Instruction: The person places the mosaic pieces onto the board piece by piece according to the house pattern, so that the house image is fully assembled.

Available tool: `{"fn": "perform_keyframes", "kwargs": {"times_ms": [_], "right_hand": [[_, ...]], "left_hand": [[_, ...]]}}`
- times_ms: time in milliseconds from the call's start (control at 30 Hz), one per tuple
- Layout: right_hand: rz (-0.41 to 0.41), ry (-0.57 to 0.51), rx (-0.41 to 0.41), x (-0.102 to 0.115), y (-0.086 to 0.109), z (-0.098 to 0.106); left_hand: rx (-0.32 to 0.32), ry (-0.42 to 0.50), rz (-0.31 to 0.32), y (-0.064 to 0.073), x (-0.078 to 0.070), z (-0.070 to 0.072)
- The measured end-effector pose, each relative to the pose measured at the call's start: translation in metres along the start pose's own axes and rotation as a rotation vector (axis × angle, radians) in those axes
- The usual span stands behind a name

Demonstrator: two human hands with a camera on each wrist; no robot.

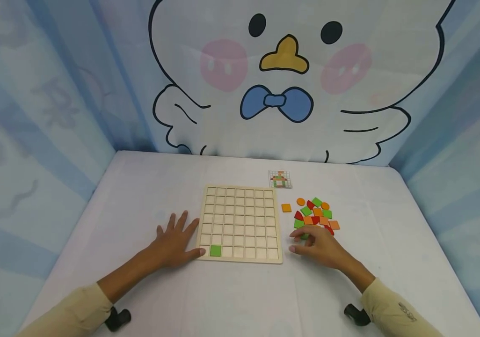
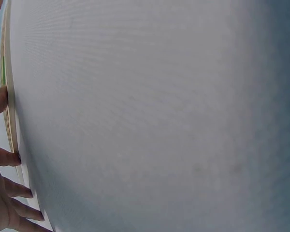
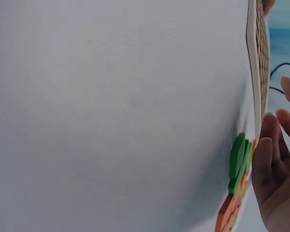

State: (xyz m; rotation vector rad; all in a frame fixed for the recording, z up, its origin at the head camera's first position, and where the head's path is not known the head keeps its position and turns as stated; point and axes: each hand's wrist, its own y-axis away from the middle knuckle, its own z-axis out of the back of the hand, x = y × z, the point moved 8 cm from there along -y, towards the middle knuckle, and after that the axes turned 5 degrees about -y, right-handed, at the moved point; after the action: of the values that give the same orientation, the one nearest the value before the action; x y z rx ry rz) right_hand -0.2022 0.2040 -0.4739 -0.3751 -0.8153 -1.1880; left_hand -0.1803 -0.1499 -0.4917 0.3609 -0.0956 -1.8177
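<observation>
1. Landmark: grid board (image 1: 240, 217) (bd.), approx. square, so no clear long axis.
2. Loose tiles (image 1: 317, 212): piled just R of bd., well apart from L hand.
3. R hand (image 1: 320, 245): R of bd., over pile's near side, clearly the nearer hand. Fingers loosely bent, thumb apart, nothing seen pinched. Most tiles lie beyond its fingers, i.e. toward bd.'s far-R side.
4. L hand (image 1: 172, 245): at bd.'s L edge, fingers spread, thumb on near-L corner, grasping nothing.
5. Green tile (image 1: 215, 251): in bd.'s nearest row, 2nd cell from L.
6. Orange sq. tile (image 1: 286, 208): between bd. and pile; pattern card (image 1: 280, 179) just past bd.'s far-R corner.
</observation>
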Motion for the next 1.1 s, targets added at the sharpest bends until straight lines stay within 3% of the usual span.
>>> {"fn": "perform_keyframes", "kwargs": {"times_ms": [200,433,667,1100], "right_hand": [[-0.052,0.079,-0.058,-0.023,0.016,0.017],[-0.094,0.153,-0.096,-0.034,0.025,0.024],[-0.129,0.162,-0.126,-0.038,0.027,0.025],[-0.166,0.202,-0.103,-0.033,0.028,0.022]], "left_hand": [[0.003,0.000,-0.001,0.001,0.000,-0.001],[0.005,0.003,0.001,0.001,0.000,0.000],[0.000,0.009,0.001,0.002,-0.001,0.003],[-0.001,0.011,0.007,0.001,0.001,-0.001]]}}
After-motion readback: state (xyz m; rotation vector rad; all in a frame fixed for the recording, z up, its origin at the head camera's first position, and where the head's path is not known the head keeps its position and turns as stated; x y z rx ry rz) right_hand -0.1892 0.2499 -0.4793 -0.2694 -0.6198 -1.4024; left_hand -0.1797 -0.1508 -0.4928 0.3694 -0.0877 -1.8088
